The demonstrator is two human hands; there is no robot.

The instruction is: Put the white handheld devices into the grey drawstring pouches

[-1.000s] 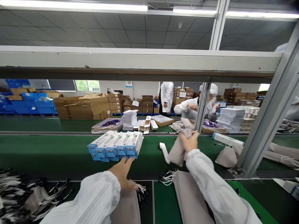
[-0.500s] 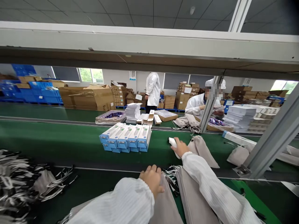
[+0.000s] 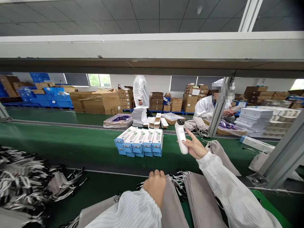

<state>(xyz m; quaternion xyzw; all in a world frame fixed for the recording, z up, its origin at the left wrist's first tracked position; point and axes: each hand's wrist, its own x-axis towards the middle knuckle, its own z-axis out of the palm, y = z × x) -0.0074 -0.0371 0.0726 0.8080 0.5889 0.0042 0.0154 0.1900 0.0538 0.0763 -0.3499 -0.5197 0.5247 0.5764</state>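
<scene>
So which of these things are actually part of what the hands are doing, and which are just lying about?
In hand:
- right hand holds a white handheld device
- left hand rests on a grey pouch
- pouch stack beside it

Lying about:
- blue-and-white boxes on the green belt
- drawstring pile
- cardboard cartons
- co-worker opposite

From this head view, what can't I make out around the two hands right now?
- Left hand: fingertips curl over the grey pouch; whether they grip it is hidden.
- White device in the right hand: its markings are too small to read.
- Blue-and-white boxes: print too small; the lower layer is mostly covered.
- Pouch stack: cut off by the bottom edge and the right sleeve.
</scene>
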